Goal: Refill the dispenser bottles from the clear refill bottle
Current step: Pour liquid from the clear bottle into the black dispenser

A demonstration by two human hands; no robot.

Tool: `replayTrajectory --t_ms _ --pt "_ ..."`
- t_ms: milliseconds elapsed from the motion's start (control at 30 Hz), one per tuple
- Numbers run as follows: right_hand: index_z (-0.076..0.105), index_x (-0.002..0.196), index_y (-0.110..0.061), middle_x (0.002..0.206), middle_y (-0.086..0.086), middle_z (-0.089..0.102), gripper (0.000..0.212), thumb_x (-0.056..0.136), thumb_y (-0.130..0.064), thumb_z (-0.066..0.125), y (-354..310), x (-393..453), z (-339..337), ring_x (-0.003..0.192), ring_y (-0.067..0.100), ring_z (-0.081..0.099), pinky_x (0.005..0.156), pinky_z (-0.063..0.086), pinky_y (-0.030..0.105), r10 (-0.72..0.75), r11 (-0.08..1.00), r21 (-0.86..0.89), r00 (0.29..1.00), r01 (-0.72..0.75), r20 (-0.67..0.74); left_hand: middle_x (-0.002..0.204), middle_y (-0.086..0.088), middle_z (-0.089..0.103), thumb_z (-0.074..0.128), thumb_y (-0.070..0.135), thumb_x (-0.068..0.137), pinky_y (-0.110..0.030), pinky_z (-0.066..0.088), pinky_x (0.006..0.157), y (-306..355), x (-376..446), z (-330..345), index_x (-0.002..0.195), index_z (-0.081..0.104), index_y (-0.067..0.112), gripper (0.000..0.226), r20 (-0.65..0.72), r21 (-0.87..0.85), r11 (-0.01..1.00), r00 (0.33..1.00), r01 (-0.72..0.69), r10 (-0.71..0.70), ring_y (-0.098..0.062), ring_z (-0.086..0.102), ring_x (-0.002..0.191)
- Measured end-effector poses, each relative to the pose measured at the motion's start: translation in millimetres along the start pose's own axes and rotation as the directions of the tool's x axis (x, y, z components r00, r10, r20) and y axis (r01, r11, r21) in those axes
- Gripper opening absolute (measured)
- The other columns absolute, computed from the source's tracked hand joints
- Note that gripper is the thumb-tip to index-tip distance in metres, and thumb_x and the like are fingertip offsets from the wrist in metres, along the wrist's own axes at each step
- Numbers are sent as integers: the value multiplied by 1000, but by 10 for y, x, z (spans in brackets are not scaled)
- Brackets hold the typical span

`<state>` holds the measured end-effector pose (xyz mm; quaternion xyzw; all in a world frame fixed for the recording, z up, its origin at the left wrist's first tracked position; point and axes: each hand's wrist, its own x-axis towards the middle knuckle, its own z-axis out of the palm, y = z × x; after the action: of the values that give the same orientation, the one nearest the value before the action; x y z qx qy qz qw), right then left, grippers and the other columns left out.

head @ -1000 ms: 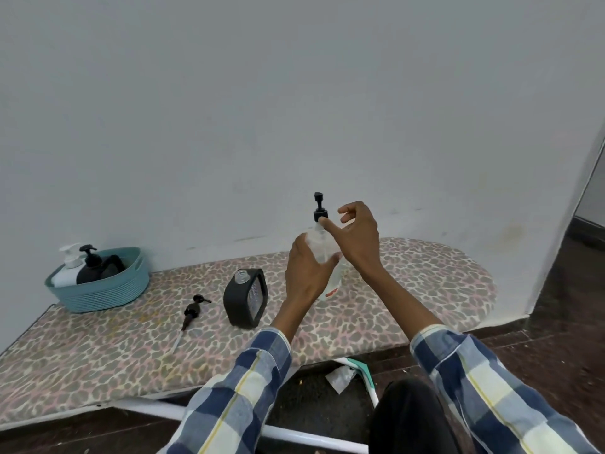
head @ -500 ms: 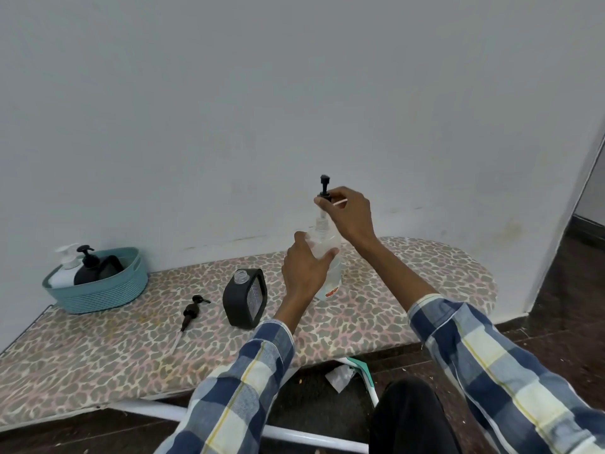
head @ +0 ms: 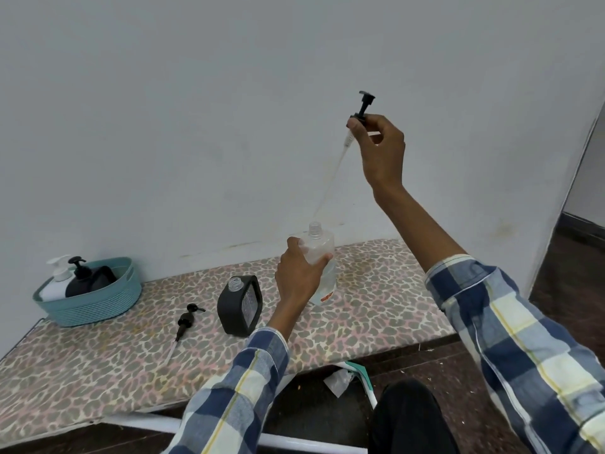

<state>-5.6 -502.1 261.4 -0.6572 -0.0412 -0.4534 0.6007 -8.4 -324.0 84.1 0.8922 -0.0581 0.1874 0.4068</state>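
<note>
The clear refill bottle was gripped upright by the left hand, while its pump, tube slanting above the neck, was pinched by the right hand.

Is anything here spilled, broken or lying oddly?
No spill or damage shows. One loose pump head lies on its side on the board, beside the open black bottle. Crumpled scrap sits on the floor beneath.

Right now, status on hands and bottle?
Left hand grips clear bottle, neck open. Right hand holds pump high, tube above neck. Nothing blocking.
</note>
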Motion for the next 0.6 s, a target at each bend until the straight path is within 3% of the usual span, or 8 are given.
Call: replayTrajectory --t_ms 233,333,400,500,600 --pt "80 105 -15 99 -1 76 27 102 -38 67 391 -133 -184 84 13 61 84 53 36 167 986 -24 986 -167 4 128 1 69 82 56 82 -39 57 85 5 -16 1 134 49 21 70 6 1 1000 1000 0 0 -24 70 109" --pt "81 100 -11 94 3 76 30 103 -37 66 701 -313 -256 85 16 64 84 52 36 249 961 -136 967 -239 60 127 1 69 82 55 82 -37 55 82 17 -23 -9 133 48 22 70 15 -11 1000 1000 0 0 -24 70 108" --pt "80 86 -12 81 6 72 34 102 -38 66 936 -490 -299 75 15 60 73 45 33 325 921 -270 937 -282 130 125 2 69 82 56 82 -35 52 78 23 -30 -17 131 48 22 69 20 -18 1000 1000 -3 3 -24 70 106" --pt "51 53 -17 51 3 40 55 99 -39 70 1282 -799 -350 48 15 35 53 25 31 450 821 -478 869 -311 207 124 3 69 82 57 82 -35 51 76 16 -47 -27 131 48 22 70 19 -15 1000 1000 -9 10 -24 69 105" --pt "39 54 -18 51 2 33 59 100 -39 70 1544 -1081 -387 45 16 30 51 23 30 543 726 -616 803 -305 244 124 3 68 82 55 81 -37 54 79 -2 -56 -31 132 48 21 70 14 -18 1000 1000 -7 7 -24 68 106"
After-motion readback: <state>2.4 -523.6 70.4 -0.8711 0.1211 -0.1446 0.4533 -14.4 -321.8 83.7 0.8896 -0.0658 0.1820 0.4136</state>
